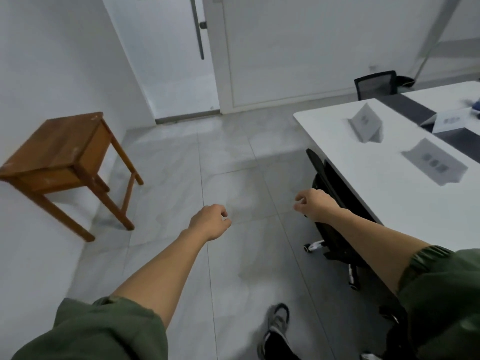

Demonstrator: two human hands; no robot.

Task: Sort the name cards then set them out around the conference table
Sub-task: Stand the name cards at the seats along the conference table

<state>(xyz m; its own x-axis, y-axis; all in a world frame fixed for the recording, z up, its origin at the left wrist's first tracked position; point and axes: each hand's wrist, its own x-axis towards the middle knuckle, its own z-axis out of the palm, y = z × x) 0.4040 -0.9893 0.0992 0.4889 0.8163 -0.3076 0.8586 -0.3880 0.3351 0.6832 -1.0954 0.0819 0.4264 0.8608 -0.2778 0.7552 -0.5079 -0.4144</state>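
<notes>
Judging by three white folded name cards (366, 124) set on the white conference table (376, 193) at right, placement is underway; left hand (210, 222) and right hand (315, 205) are loosely curled, empty, so more cards must be fetched.

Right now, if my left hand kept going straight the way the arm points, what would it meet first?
Probably nothing soon. The left hand, loosely curled and empty, points over bare floor tiles toward the white door. The wooden stool stands off to its left, though depth is hard to judge.

Soft, even indoor light fills the room, cool and slightly dim, with faint shadows on the floor (233, 178). Motion blur smears the name cards (366, 123) and the desk (389, 203). Wide-angle distortion bends the wooden stool (59, 157) and walls at the edges.
</notes>
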